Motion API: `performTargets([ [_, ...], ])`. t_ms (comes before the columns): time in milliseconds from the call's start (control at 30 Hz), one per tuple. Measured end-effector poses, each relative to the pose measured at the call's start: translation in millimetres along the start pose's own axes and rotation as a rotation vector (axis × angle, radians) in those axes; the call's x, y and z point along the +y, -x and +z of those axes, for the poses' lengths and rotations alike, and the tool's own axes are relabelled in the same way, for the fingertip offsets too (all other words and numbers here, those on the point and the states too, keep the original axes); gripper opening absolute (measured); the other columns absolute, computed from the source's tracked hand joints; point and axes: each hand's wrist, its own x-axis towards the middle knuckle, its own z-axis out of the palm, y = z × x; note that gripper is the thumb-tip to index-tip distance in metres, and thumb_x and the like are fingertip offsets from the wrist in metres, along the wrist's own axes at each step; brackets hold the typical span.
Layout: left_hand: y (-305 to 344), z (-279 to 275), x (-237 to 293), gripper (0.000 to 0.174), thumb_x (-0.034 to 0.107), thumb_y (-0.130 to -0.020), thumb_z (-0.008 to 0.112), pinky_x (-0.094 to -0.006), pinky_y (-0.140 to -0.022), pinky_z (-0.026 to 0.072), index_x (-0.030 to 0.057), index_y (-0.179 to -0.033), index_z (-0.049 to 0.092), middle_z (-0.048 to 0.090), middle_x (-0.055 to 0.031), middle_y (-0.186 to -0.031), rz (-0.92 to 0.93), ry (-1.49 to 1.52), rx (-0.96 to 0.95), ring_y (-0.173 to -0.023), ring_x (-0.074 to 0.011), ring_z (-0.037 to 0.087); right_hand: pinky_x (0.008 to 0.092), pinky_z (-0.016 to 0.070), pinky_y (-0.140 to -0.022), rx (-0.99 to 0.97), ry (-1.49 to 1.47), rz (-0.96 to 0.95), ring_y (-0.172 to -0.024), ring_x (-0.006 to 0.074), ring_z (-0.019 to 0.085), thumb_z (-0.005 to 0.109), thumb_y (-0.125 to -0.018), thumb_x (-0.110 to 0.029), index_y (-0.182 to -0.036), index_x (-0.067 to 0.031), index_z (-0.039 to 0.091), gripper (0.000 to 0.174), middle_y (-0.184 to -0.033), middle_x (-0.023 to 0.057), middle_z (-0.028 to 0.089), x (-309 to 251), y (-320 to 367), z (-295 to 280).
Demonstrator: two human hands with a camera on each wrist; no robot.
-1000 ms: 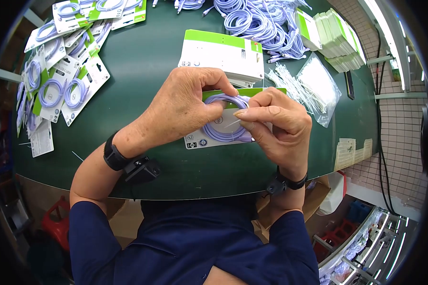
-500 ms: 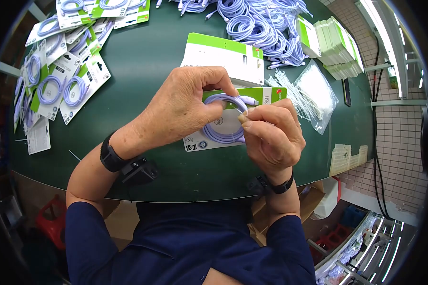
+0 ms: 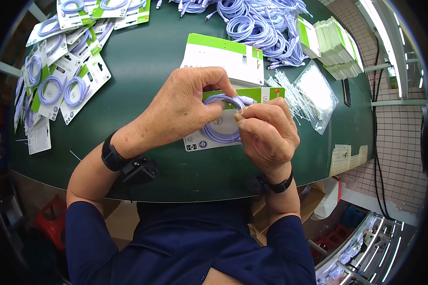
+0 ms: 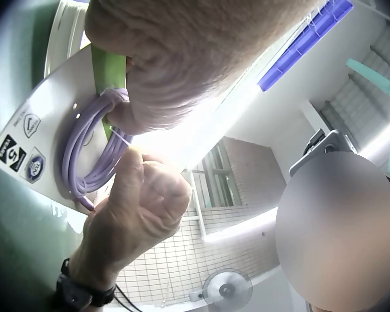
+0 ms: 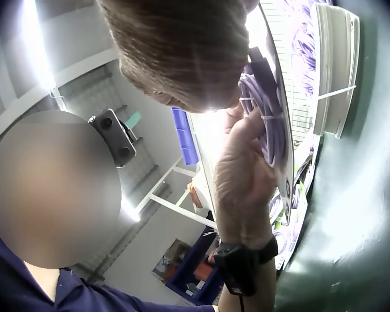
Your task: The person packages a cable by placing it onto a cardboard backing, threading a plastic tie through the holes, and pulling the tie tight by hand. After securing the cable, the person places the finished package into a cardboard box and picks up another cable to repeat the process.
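Note:
A coiled lilac USB cable [image 3: 218, 136] lies against a white and green backing card [image 3: 195, 142] in front of the person. The left hand [image 3: 183, 102] grips the coil's upper part between thumb and curled fingers. From the right, the right hand [image 3: 271, 133] pinches a thin white cable tie [image 4: 121, 135] between thumb and forefinger at the coil's right side. In the left wrist view the tie runs from the coil to those fingertips. The cable's plug [image 3: 248, 100] points right over the card's green band.
Behind the hands is a stack of cards [image 3: 223, 54]. Loose cable ties [image 3: 290, 92] and a clear bag [image 3: 325, 111] lie right of it. A heap of coiled cables [image 3: 261, 28] and more card stacks [image 3: 333, 42] sit farther back. Carded cables [image 3: 76, 90] pile up at the left.
The right hand has moved slightly left and down, its fingertips still close at the coil. The tie's loose tail, visible earlier, is now mostly hidden by the fingers. The left hand keeps its hold.

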Motion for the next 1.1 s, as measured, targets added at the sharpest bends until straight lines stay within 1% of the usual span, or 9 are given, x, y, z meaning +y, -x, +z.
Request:
performTargets([
  [233,0.1,-1.8,0.3,0.021,-0.004,-0.082,0.064,-0.0302,-0.076,0.0565,-0.0035,-0.101,0.074,0.076,-0.0107,-0.088,-0.054,-0.024,-0.027,-0.084,-0.0127,0.068,0.0332,0.0508,-0.064,-0.014,0.012,0.01,-0.075,0.0216,0.063,0.085,-0.073,0.008,-0.091,-0.0087,0.072,0.028,-0.093,0.0057,0.075,2.7,0.6,3.8],
  [333,-0.6,-2.8,3.6,0.019,-0.007,-0.085,0.066,-0.0281,-0.091,0.0586,-0.0026,-0.103,0.073,0.076,-0.0057,-0.1,-0.154,0.023,-0.09,-0.1,-0.0108,0.071,0.0336,0.0507,-0.064,-0.064,0.07,-0.017,-0.074,0.0218,0.063,0.084,-0.072,0.007,-0.09,-0.0085,0.072,0.027,-0.093,0.0054,0.075,-0.1,-1.1,3.9],
  [533,0.3,-2.1,5.2,0.018,-0.006,-0.086,0.067,-0.0278,-0.091,0.0579,-0.0024,-0.102,0.073,0.076,-0.0058,-0.1,-0.151,-0.04,-0.104,-0.098,-0.0101,0.07,0.0336,0.0444,-0.056,-0.173,0.254,-0.12,-0.072,0.0195,0.06,0.078,-0.066,-0.011,-0.089,-0.0101,0.068,0.025,-0.09,-0.0005,0.067,-0.2,-2.2,2.0],
  [700,0.0,-3.6,3.9,0.017,-0.005,-0.084,0.066,-0.0296,-0.082,0.0577,-0.0025,-0.1,0.074,0.077,-0.0093,-0.094,-0.069,-0.079,-0.043,-0.088,-0.0128,0.07,0.0327,0.0509,-0.06,-0.2,0.203,-0.07,-0.068,0.021,0.062,0.082,-0.075,0.003,-0.091,-0.0062,0.069,0.023,-0.091,0.0075,0.074,-1.0,-6.2,-5.4],
  [767,-1.2,-5.7,4.8,0.017,-0.004,-0.084,0.066,-0.0306,-0.078,0.0578,-0.0025,-0.098,0.075,0.078,-0.0108,-0.09,-0.028,-0.09,-0.009,-0.084,-0.0142,0.071,0.0291,0.0523,-0.063,0.036,-0.131,0.042,-0.069,0.0164,0.063,0.077,-0.087,0.006,-0.093,-0.0036,0.064,0.017,-0.096,0.0112,0.074,7.2,-3.3,-8.2],
  [833,-1.0,-7.1,7.0,0.018,-0.005,-0.083,0.067,-0.0301,-0.08,0.0586,-0.0027,-0.098,0.075,0.078,-0.0103,-0.092,0.022,-0.029,-0.005,-0.085,-0.0142,0.072,0.0252,0.0535,-0.067,0.322,-0.125,0.185,-0.073,0.0119,0.064,0.072,-0.094,0.004,-0.092,-0.0026,0.06,0.014,-0.103,0.0155,0.074,13.9,-1.4,-16.9],
  [933,1.3,-7.1,13.9,0.018,-0.006,-0.083,0.067,-0.0296,-0.082,0.0593,-0.0029,-0.099,0.075,0.079,-0.0098,-0.094,0.036,0.02,-0.021,-0.087,-0.0141,0.073,0.0241,0.0537,-0.069,0.534,-0.292,0.501,-0.074,0.011,0.064,0.073,-0.093,0.005,-0.102,0.0003,0.065,0.013,-0.107,0.0145,0.073,30.1,-2.0,-33.3],
  [1033,1.1,-4.6,22.4,0.019,-0.007,-0.082,0.067,-0.029,-0.085,0.0597,-0.003,-0.099,0.075,0.079,-0.0094,-0.096,0.015,0.06,-0.059,-0.09,-0.0138,0.074,0.0294,0.0577,-0.082,0.08,-0.486,0.658,-0.091,0.0183,0.073,0.075,-0.096,0.001,-0.121,0.0033,0.066,0.027,-0.109,0.0122,0.075,44.6,11.0,-32.0],
  [1100,2.3,-5.5,24.4,0.02,-0.008,-0.083,0.067,-0.029,-0.086,0.0597,-0.0026,-0.1,0.075,0.079,-0.0091,-0.097,0.009,0.071,-0.077,-0.091,-0.0137,0.074,0.0337,0.0592,-0.089,-0.245,-0.485,0.294,-0.102,0.0197,0.072,0.075,-0.102,-0.025,-0.141,0.0011,0.059,0.05,-0.121,0.0115,0.072,56.6,12.0,-21.0],
])
